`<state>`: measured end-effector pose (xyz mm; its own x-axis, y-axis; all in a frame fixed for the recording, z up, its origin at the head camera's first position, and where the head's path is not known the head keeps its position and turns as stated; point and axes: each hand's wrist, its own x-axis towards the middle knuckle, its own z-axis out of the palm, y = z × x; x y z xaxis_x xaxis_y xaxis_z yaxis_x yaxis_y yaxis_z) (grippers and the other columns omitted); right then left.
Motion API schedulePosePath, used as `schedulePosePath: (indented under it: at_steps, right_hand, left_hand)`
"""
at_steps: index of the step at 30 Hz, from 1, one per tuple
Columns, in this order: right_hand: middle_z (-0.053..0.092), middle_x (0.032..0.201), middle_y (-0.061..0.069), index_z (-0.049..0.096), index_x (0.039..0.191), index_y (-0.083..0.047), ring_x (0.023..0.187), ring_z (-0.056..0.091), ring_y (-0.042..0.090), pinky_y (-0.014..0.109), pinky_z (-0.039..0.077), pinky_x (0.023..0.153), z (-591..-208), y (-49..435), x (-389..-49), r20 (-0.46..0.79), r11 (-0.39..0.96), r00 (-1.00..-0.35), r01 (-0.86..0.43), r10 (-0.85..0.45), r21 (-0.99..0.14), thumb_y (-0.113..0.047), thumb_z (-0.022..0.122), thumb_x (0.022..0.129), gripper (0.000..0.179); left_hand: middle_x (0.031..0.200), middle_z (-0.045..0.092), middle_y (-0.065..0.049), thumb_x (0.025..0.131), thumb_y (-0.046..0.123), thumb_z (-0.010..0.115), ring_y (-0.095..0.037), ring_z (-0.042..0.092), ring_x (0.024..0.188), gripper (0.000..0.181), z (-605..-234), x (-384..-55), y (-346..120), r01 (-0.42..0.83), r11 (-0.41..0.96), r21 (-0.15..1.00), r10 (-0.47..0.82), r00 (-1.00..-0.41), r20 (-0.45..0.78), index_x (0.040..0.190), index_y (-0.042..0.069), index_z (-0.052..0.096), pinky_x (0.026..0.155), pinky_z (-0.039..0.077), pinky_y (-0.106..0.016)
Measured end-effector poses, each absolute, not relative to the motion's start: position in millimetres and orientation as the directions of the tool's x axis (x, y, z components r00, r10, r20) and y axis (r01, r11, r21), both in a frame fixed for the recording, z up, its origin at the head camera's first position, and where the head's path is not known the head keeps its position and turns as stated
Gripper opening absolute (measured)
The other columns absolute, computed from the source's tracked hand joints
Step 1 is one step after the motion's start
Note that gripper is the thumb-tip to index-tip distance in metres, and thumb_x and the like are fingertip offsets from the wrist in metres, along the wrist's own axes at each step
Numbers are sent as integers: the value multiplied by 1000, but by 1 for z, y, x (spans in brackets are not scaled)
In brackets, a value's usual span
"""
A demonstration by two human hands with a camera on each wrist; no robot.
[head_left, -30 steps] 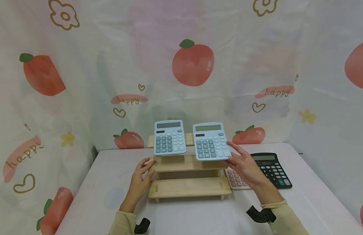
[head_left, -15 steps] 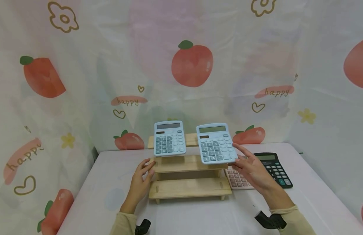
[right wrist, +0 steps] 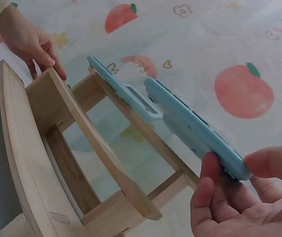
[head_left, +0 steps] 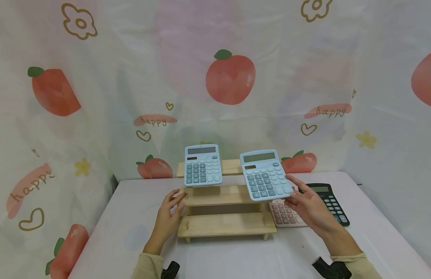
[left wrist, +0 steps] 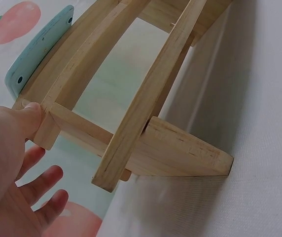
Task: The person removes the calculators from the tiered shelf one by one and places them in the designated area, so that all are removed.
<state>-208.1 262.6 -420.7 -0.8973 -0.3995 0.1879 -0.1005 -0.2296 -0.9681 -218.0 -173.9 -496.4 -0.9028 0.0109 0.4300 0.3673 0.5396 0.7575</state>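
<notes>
One blue calculator [head_left: 203,165] is already propped on the wooden stand [head_left: 222,195] steadied by the left hand's [head_left: 168,219] fingertips, while a second blue calculator [head_left: 267,175], pinched in the right hand [head_left: 311,209] beside it, is not yet resting there.

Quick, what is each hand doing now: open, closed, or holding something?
Left hand: open, fingertips resting on the wooden rack at its left end.
Right hand: holding the blue calculator by its right edge.

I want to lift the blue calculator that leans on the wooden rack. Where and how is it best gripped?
Probably pinch the leaning blue calculator by its bare right edge, coming from the right. It tilts back, its foot on the wooden rack, and the left hand rests at the rack's left end.
</notes>
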Motion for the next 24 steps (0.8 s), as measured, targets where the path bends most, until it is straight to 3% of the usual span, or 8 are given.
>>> schedulePosePath:
  at_steps: [6,18,24]
  right_hand:
    - [60,138,-14,9,163,-9,114,63,4,18,51,94,-421,269,-208,219,-289,-888,-103,-403,-952,-10,34,111,58]
    - [63,135,-9,36,154,-20,115,64,7,21,52,95,-424,278,-209,241,-389,-887,-76,-394,-918,-5,31,110,46]
    - [63,136,-11,23,161,-15,117,64,5,20,52,95,-426,282,-210,221,-368,-901,-74,-374,-927,-8,32,111,52]
  left_hand:
    - [150,49,-20,101,19,62,-38,56,126,37,-497,-218,-174,361,535,764,10,-907,422,136,5,64,105,44,-64]
    - [151,48,-19,101,21,62,-37,55,127,38,-496,-217,-174,346,533,772,7,-914,405,136,7,64,105,44,-64]
    - [151,48,-18,102,21,61,-37,54,128,38,-494,-217,-174,341,532,775,8,-917,398,136,6,64,106,43,-65]
